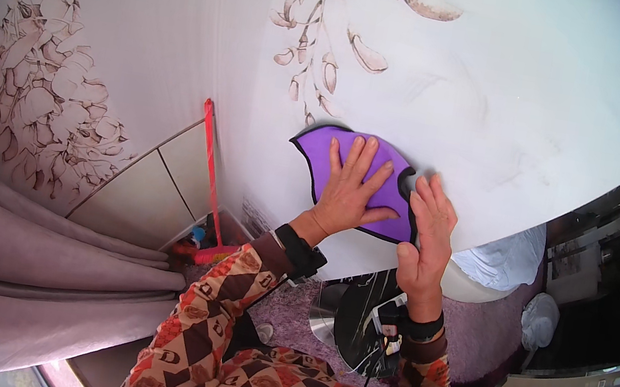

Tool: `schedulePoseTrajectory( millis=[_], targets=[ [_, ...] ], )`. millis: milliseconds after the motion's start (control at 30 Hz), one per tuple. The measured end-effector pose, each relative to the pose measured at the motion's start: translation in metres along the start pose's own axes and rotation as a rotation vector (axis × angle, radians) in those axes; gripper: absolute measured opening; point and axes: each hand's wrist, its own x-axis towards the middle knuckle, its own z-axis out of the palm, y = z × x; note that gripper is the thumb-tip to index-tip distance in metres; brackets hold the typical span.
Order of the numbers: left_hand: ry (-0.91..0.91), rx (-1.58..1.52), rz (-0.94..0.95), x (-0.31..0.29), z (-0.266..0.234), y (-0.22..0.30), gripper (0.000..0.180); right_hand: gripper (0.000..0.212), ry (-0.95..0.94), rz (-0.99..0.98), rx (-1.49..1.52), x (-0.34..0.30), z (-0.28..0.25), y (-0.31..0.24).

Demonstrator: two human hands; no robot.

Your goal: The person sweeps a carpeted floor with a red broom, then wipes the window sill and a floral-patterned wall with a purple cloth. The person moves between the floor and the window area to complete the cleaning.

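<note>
A purple fabric piece with black edging (319, 146) lies flat against a white surface printed with brown flower sprays (504, 95). Its outline is curved, with a notch on the right side; its exact kind cannot be told. My left hand (349, 192) rests flat on the middle of the purple piece, fingers spread. Close by its right edge is my right hand (432, 241), fingers stretched upward and thumb apart, seemingly touching the black trim. Black bands circle both wrists, and a small device (389, 323) sits at the right one.
Pink-mauve curtains (55, 267) hang at the left. A red strap (209, 161) runs down the corner to a bin-like container (232, 226). Below my hands are a dark round table top (365, 332) and purple carpet (474, 333). White bundled cloth (507, 257) lies at the right.
</note>
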Motion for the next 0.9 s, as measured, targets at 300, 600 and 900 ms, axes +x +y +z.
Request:
schedulePoseTrajectory(
  millis=[300, 600, 900],
  targets=[
    [-0.089, 0.006, -0.117, -0.115, 0.015, -0.042, 0.099, 0.057, -0.162, -0.030, -0.024, 0.000, 0.045, 0.002],
    [0.008, 0.034, -0.113, -0.021, -0.033, -0.119, 0.114, 0.056, -0.118, -0.012, 0.015, 0.051, 0.082, -0.008],
    [-0.067, 0.037, -0.175, -0.112, -0.029, -0.155, 0.113, 0.055, -0.171, 0.039, 0.025, 0.056, 0.112, -0.014]
  ],
)
